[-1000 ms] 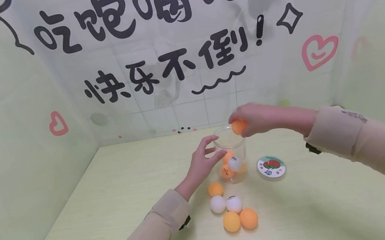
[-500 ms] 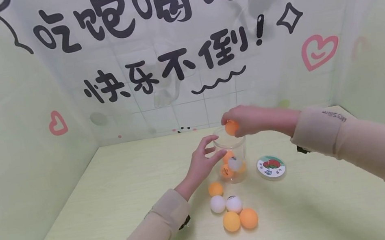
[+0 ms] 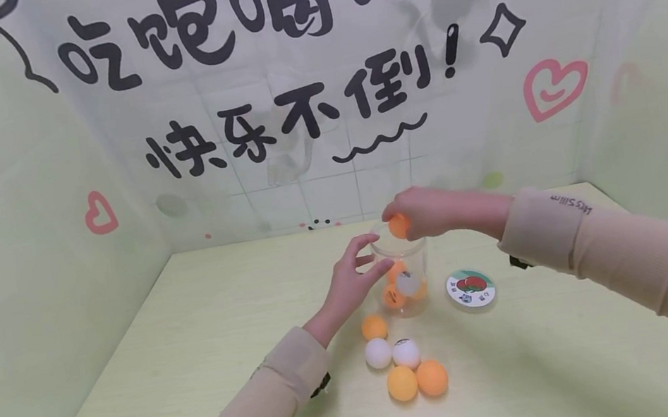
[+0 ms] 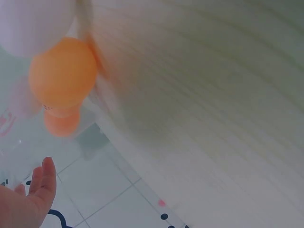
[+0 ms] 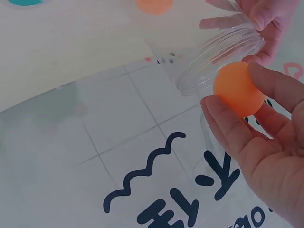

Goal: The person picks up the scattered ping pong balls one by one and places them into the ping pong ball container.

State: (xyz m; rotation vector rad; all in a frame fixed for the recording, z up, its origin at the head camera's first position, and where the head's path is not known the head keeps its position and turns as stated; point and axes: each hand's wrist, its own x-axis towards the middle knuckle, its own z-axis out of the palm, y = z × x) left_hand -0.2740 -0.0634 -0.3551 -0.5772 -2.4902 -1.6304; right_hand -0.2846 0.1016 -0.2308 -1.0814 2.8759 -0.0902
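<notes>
A clear plastic jar [image 3: 409, 253] stands upright on the table, with several orange and white ping-pong balls [image 3: 408, 283] inside. My left hand [image 3: 350, 276] holds it near the rim from the left, thumb in front and fingers behind. Over the jar's mouth, my right hand [image 3: 430, 210] pinches an orange ping-pong ball [image 3: 399, 226]. In the right wrist view this orange ball [image 5: 238, 89] sits between thumb and fingertips, close to the threaded jar rim [image 5: 221, 57]. Only part of the left hand [image 4: 31, 204] appears in the left wrist view.
Nearer the front lie loose ping-pong balls: an orange one [image 3: 373, 327], two white ones [image 3: 391, 353] side by side, and two orange ones [image 3: 432, 378] touching. A round lid [image 3: 471, 289] with a red picture lies right of the jar. A printed curtain [image 3: 282, 201] hangs behind the table.
My right hand has moved left and slightly down, bringing the orange ball from the jar's right rim to over its mouth. The left hand and jar have stayed put.
</notes>
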